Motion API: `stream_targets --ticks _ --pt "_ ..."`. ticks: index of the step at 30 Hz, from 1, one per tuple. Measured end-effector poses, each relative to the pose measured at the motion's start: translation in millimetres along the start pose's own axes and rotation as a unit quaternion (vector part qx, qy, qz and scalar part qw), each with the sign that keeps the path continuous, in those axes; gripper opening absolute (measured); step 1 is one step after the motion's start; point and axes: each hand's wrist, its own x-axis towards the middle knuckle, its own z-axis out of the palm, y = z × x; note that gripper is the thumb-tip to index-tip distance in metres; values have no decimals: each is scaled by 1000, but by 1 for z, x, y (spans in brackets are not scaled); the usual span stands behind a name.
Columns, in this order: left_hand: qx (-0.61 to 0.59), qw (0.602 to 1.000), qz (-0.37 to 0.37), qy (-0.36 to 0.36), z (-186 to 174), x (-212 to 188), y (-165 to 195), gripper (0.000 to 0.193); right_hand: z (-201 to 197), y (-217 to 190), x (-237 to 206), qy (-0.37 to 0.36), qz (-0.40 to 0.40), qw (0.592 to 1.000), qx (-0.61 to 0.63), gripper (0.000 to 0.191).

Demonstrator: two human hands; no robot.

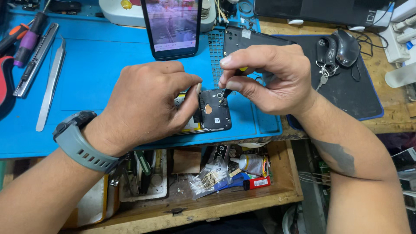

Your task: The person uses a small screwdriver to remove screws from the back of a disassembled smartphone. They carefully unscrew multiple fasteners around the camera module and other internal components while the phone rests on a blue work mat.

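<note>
On a blue repair mat [99,65] at a cluttered wooden workbench, a person works on an opened phone [210,110] lying near the mat's front edge, at about 6 o'clock from a second phone [172,27] propped upright with its screen lit. The left hand [145,106], a grey watch [80,141] on its wrist, is curled over the opened phone's left part, thumb and fingers pressing it flat to the mat. The right hand [268,76] pinches a small screwdriver [229,89] with a yellow cap between thumb and forefinger, its tip planted near the dark inner cover's upper right corner. The back is already off: a black rear shell [251,40] rests at 12 o'clock from the right hand, leaning onto a black mouse pad [346,95], and the pale battery edge shows beside the left fingers. Judging from this, disassembly appears under way but early, with the inner cover in place and its screws seemingly being handled; whether the screw is going in or coming out cannot be told. Tweezers [51,84], a utility knife [35,58] and other screwdrivers [26,39] lie idle at 9 o'clock. A computer mouse [348,47] and a key fob [326,54] sit at 2 o'clock. An open drawer [225,195] at 6 o'clock holds a glue bottle [249,164], a plastic bag of small parts and a red lighter [258,183].
</note>
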Motion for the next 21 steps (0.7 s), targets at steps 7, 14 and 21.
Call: stream_targets --ticks 7,14,21 --pt "-4 1000 2 -9 1 0 2 11 -1 0 0 -12 0 1000 -3 28" --pt "-29 998 21 -42 -1 1 3 15 -1 -6 7 -9 -34 998 -43 33" --pt "-98 981 145 -84 -5 2 2 33 4 -13 0 7 21 999 -47 33"
